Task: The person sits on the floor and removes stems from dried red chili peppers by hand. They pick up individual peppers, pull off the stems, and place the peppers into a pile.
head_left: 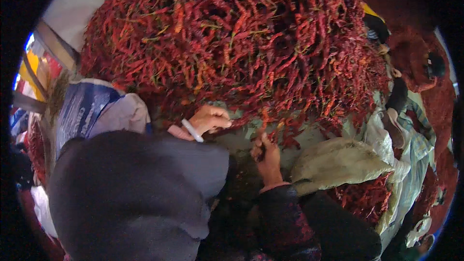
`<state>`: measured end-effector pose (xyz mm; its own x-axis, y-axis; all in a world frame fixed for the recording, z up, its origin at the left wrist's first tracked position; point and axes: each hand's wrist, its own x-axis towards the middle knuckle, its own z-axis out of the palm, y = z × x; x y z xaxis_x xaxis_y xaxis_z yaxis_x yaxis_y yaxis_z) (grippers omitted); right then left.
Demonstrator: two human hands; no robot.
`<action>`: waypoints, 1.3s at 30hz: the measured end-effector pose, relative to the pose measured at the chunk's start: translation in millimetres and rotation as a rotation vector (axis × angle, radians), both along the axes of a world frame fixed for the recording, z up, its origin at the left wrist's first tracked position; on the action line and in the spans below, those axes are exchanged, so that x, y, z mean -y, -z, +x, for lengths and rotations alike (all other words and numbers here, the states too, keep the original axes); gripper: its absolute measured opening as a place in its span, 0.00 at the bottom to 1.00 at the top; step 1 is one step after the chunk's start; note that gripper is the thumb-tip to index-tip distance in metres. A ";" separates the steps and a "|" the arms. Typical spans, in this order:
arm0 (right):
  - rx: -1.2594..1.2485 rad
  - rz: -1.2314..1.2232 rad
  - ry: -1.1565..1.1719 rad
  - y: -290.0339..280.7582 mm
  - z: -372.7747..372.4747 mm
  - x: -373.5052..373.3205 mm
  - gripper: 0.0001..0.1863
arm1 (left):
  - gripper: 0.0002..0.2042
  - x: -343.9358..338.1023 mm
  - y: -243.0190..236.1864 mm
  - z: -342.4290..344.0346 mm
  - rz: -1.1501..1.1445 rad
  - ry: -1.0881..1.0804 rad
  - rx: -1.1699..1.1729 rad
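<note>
A large heap of dried red chillies (232, 43), some with green or pale stems, rises in front of me. My left hand (208, 118), with a pale bangle (192, 130) at its wrist, reaches to the heap's near edge. Its fingers are bent together close to dark red chillies, and what they pinch is too small to make out. To the right, my right hand (268, 160) is closed, fingertips pointing up toward the heap. A red-orange chilli (265, 116) stands up from its fingertips. Loose chillies (290, 137) lie just beyond that hand.
An open pale woven sack (338, 162) with red chillies (365, 195) inside lies at the right. A blue and white sack (84, 108) stands at the left. Another person's hand (395, 73) shows at the heap's right edge. More red chillies (411, 53) spread beyond.
</note>
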<state>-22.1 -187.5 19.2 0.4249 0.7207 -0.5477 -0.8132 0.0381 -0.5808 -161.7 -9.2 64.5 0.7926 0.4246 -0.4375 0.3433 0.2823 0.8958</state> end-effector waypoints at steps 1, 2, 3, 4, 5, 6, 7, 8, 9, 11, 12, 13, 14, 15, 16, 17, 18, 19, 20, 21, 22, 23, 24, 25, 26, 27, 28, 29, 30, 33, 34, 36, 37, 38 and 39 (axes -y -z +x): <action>0.014 -0.005 -0.002 -4.1 0.5 0.5 0.13 | 0.04 2.2 2.8 2.1 -0.047 -0.025 0.029; 0.014 0.010 -0.019 -6.4 -0.4 -7.6 0.13 | 0.03 2.4 0.0 0.9 -0.184 -0.066 0.096; 0.014 0.024 -0.034 -8.7 -4.2 -12.3 0.13 | 0.04 6.5 -1.9 -5.4 -0.215 -0.077 0.095; 0.009 0.047 -0.060 -12.9 -3.7 -12.8 0.13 | 0.04 10.2 0.3 -4.8 -0.258 -0.076 0.117; 0.019 0.010 -0.066 -12.0 -6.3 -14.2 0.13 | 0.04 11.7 3.1 -5.8 -0.299 -0.074 0.139; 0.038 -0.028 -0.066 -12.6 -7.9 -14.4 0.12 | 0.05 10.8 7.8 -6.0 -0.348 0.023 0.211; 0.057 -0.066 -0.066 -14.3 -9.4 -15.4 0.12 | 0.06 12.3 11.7 -5.3 -0.219 0.051 0.198; 0.067 -0.073 -0.047 -17.4 -10.4 -17.0 0.12 | 0.06 16.2 15.0 -4.8 -0.089 0.077 0.185; 0.070 -0.079 -0.030 -22.8 -13.8 -19.2 0.11 | 0.07 20.4 14.9 -6.6 0.041 0.100 0.163; 0.092 -0.066 -0.017 -25.6 -14.7 -22.3 0.11 | 0.09 21.8 31.7 -8.8 0.109 0.101 0.186; 0.113 -0.050 -0.018 -25.4 -12.1 -22.4 0.11 | 0.09 22.3 32.0 -8.1 0.120 0.109 0.154; 0.134 -0.034 -0.020 -25.2 -11.1 -22.3 0.10 | 0.09 23.0 32.2 -7.5 0.132 0.117 0.123; 0.126 -0.060 -0.005 -25.5 -12.1 -22.2 0.10 | 0.09 24.6 31.7 -6.9 0.152 0.104 0.137; 0.119 -0.082 0.007 -27.2 -12.9 -23.2 0.10 | 0.08 26.4 29.5 -6.0 0.176 0.088 0.152; 0.112 -0.104 0.019 -28.0 -13.6 -24.2 0.10 | 0.08 27.6 28.3 -5.2 0.199 0.072 0.167; 0.127 -0.082 0.017 -27.3 -13.7 -24.8 0.10 | 0.07 28.2 28.6 -4.3 0.234 0.091 0.181; 0.144 -0.061 0.018 -26.3 -12.9 -24.3 0.10 | 0.07 29.1 30.0 -2.8 0.267 0.112 0.197; 0.161 -0.041 0.017 -25.8 -12.6 -24.2 0.11 | 0.07 29.4 31.6 -2.1 0.300 0.132 0.213; 0.185 -0.051 0.017 -26.0 -13.0 -25.6 0.10 | 0.07 29.2 33.8 -2.3 0.332 0.117 0.230; 0.209 -0.062 0.019 -25.9 -13.2 -27.0 0.09 | 0.07 29.3 34.1 -1.6 0.363 0.105 0.246; 0.232 -0.074 0.020 -25.7 -13.4 -27.7 0.09 | 0.08 29.3 34.0 -1.1 0.393 0.093 0.262; 0.283 -0.078 -0.011 -22.6 -13.1 -27.3 0.09 | 0.08 28.4 33.4 -1.4 0.291 0.062 0.235; 0.332 -0.082 -0.039 -16.6 -11.2 -26.6 0.09 | 0.08 27.1 22.3 0.2 0.189 0.035 0.206; 0.381 -0.084 -0.071 -14.5 -10.6 -27.1 0.09 | 0.09 25.3 12.8 0.7 0.088 0.004 0.177; 0.402 -0.104 -0.119 -14.8 -9.6 -26.6 0.09 | 0.09 24.3 8.3 2.4 0.126 0.006 0.209; 0.420 -0.122 -0.171 -16.9 -9.6 -26.3 0.09 | 0.09 23.6 2.9 3.7 0.136 0.018 0.188; 0.439 -0.141 -0.223 -19.4 -10.0 -26.3 0.10 | 0.09 23.1 -2.2 5.8 0.145 0.032 0.166; 0.491 -0.100 -0.240 -22.4 -11.2 -27.1 0.10 | 0.09 23.5 -4.4 8.2 0.154 0.045 0.146; 0.541 -0.056 -0.259 -26.1 -13.7 -28.6 0.09 | 0.08 25.0 -0.7 9.3 0.124 0.032 0.208; 0.616 -0.047 -0.347 -34.7 -14.4 -29.3 0.09 | 0.08 26.8 3.6 8.5 0.241 0.045 0.162; 0.630 -0.066 -0.381 -37.5 -13.4 -28.7 0.10 | 0.07 27.6 3.6 9.1 0.239 0.037 0.151; 0.659 -0.094 -0.402 -46.5 -14.6 -29.2 0.10 | 0.06 28.8 1.1 9.1 0.236 0.018 0.125; 0.672 -0.108 -0.413 -48.8 -15.2 -29.7 0.11 | 0.05 29.3 0.2 8.8 0.187 -0.018 0.140; 0.683 -0.106 -0.426 -48.5 -15.3 -30.1 0.11 | 0.05 30.1 -0.6 8.4 0.137 -0.054 0.154; 0.695 -0.106 -0.438 -47.0 -14.8 -30.4 0.11 | 0.04 30.8 -0.8 8.7 0.087 -0.090 0.170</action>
<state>-36.9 -157.2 66.3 0.3843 0.8591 -0.3380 -0.1956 -0.2820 -0.9393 -153.0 -40.0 65.3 0.8092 0.5273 -0.2591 0.1621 0.2235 0.9611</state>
